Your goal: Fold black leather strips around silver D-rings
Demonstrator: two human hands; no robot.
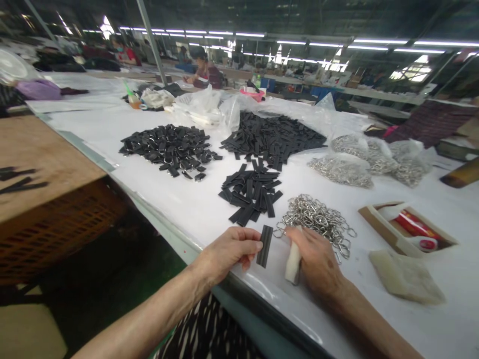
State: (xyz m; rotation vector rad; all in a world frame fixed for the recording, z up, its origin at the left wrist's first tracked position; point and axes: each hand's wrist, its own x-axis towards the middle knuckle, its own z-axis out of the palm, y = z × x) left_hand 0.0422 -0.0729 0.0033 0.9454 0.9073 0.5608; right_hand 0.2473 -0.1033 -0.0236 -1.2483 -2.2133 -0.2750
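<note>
At the lower centre of the frame, the left hand (228, 252) pinches a black strip (265, 245) by its edge, fingers together on it, just above the white bench (187, 199). Just right of it, the right hand (318, 262) has its fingers wrapped around a white block (293, 264), which stands on the bench. A heap of rings (318, 219) lies just above this hand, and a pile of strips (251, 194) above the left.
</note>
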